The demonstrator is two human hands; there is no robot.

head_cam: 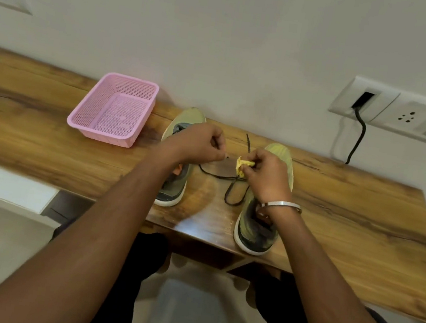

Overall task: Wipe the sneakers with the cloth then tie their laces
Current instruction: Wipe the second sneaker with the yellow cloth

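Observation:
Two yellow-green sneakers with white soles stand on the wooden table (359, 235), toes toward the wall. My left hand (198, 143) hovers over the left sneaker (175, 189) with fingers curled, pinching a dark lace end. My right hand (267, 174) is above the right sneaker (256, 232) and grips a crumpled yellow cloth (242, 165) between thumb and fingers. The dark lace (232, 191) of the right sneaker lies loose on the table between the shoes, one end running toward the wall. Both hands hide much of the shoes' uppers.
A pink mesh basket (115, 110) sits on the table to the left of the sneakers, near the wall. A wall socket panel (402, 115) with a black cable (358, 137) is at the back right. The table's front edge runs just under my forearms.

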